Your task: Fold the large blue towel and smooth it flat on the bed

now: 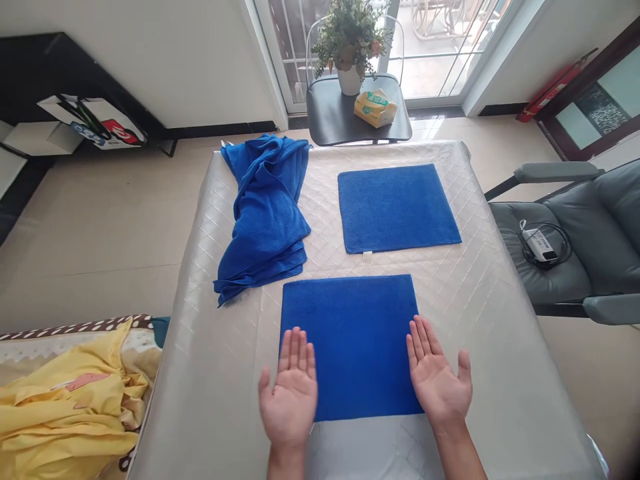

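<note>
"Two bare hands show, a left hand (289, 400) and a right hand (443, 387). Holding anything?"

"Nothing. Both palms face up, the four fingers of each straight and close together, thumbs spread outward."

"Where's the nearest cloth?"

"Between them: a flat, deep-blue, four-cornered fabric cloth (360, 343) on a counter (210, 400) with a pale, quilted cover. Its middle lies at about 2 o'clock from the left hand, about 10 from the right."

"Are they touching it?"

"I can't tell. In view, the left fingers overlap its 9 o'clock edge, and the right ones reach just over its 3 o'clock edge, so the left hand covers more of it."

"Its long axis?"

"Hard to judge. It looks nearly square, one pair of edges running 9 to 3, the other roughly 12 to 6."

"Anything else blue?"

"At 1 o'clock from it, a second flat blue cloth (400, 210) with a small white tag (367, 256) on its near edge; at 11, a crumpled blue heap of fabric (270, 213). Past the counter at 12, a grey chair (325, 113) bears a white flowerpot (351, 81)."
</note>
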The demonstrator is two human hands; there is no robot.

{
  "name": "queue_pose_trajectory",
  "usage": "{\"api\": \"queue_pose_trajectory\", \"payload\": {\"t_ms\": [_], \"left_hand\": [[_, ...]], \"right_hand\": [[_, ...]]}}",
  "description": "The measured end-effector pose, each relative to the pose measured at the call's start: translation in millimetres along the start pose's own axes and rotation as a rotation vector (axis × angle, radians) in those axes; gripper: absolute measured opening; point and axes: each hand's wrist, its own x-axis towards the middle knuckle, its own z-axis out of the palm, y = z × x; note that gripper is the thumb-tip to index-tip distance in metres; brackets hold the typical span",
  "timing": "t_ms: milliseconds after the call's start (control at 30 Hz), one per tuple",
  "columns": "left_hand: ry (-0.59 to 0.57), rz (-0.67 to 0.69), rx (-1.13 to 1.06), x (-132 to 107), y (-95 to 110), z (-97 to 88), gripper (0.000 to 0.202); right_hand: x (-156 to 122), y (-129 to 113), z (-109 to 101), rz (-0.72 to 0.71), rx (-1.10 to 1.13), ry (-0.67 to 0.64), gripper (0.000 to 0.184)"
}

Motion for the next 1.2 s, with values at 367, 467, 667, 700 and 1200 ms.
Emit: {"api": "queue_pose_trajectory", "payload": {"t_ms": [367, 467, 667, 700, 1200], "left_hand": [[-0.076, -0.519, -0.160, 3.9, -150.0, 45.4, 0.055], [-0.074, -0.518, -0.156, 4.8, -146.0, 37.6, 0.056], [-0.022, -0.436, -0.085, 6.6, -86.9, 4.2, 0.058], [-0.025, -0.395, -0.081, 7.1, -73.7, -2.8, 0.060], [-0.046, -0.040, -0.040, -15.2, 44.2, -52.3, 0.068]], "right_hand": [[9.8, 8.1, -21.6, 0.080, 0.002, -0.026, 0.071], [9.8, 7.8, -22.3, 0.072, 0.013, -0.034, 0.070], [9.0, 8.6, -21.1, 0.049, 0.022, -0.030, 0.068], [8.6, 8.6, -20.8, 0.048, 0.022, -0.032, 0.069], [-15.5, 9.8, -17.2, -0.021, 0.013, 0.037, 0.065]]}}
